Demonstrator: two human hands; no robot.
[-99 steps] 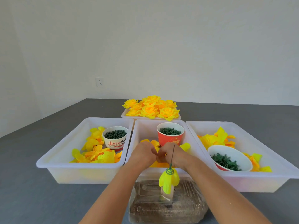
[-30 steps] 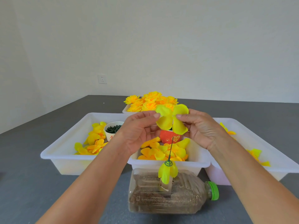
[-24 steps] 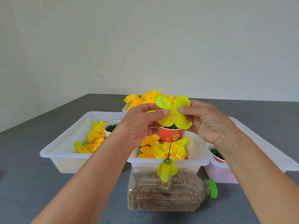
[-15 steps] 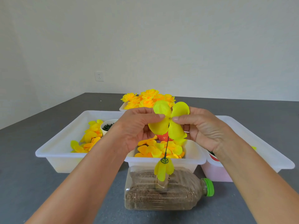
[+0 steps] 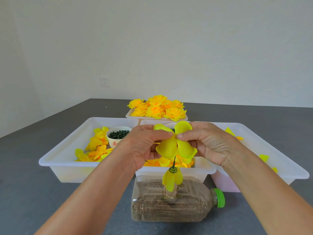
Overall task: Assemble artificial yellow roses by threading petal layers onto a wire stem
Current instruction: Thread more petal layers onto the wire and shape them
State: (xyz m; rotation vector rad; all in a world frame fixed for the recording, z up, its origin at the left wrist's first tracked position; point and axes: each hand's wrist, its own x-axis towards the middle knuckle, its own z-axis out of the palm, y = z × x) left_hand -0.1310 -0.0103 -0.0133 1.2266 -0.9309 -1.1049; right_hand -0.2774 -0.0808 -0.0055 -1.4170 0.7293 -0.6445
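While both hands, left (image 5: pixel 144 146) and right (image 5: pixel 208 145), pinched one four-lobed yellow fabric petal layer (image 5: pixel 175 144) at its centre, it sat atop a thin green wire stem (image 5: pixel 174 162). That stem rose from one clear ribbed plastic bottle (image 5: pixel 172 204) of brown grit lying on the grey bench (image 5: pixel 33 192), before three white plastic trays (image 5: pixel 67 160).

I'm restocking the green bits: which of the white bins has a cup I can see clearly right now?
The left bin: its white cup of dark green pieces stands in plain view. The hands and petal layer hide most of the middle bin's cup.
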